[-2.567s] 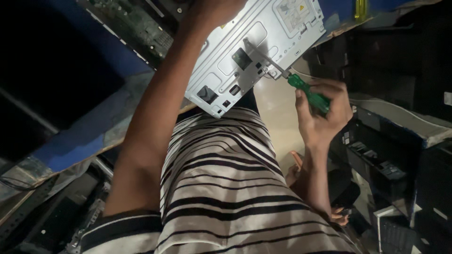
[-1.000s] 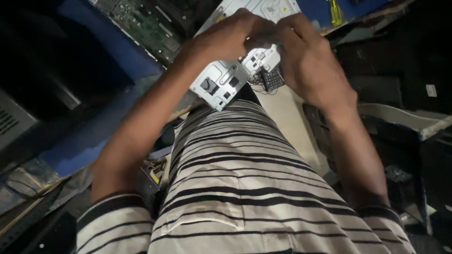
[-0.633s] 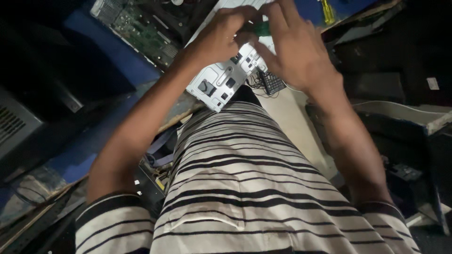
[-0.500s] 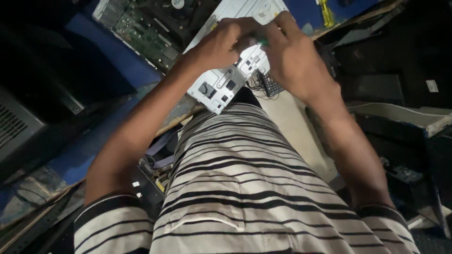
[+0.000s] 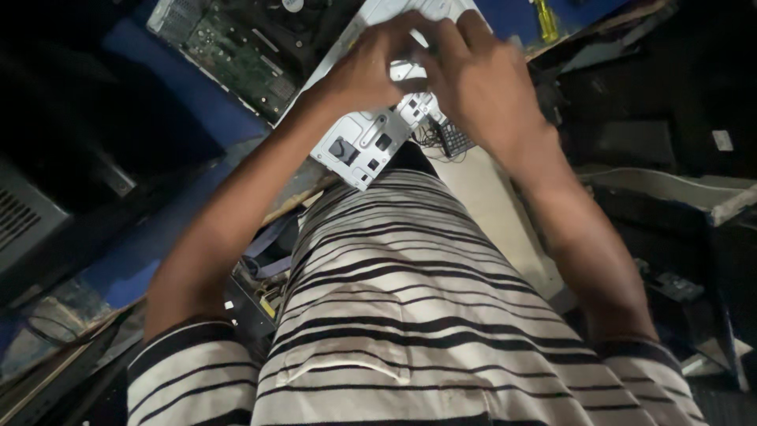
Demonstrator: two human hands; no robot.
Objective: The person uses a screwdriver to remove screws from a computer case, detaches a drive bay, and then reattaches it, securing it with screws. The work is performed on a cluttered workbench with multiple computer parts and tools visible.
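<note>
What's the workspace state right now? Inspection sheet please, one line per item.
Surface: blue bench top, dim.
Job's things: grey metal chassis at the bench edge, over the person's lap.
Clutter: green circuit board upper left; yellow-handled tool at the top.
Hands: left hand and right hand both on the chassis, fingers together; whether they grip anything cannot be told.
Cables: thin wires by a small dark part under the right hand.
Surroundings: dark equipment cases to the right; striped shirt below.
</note>
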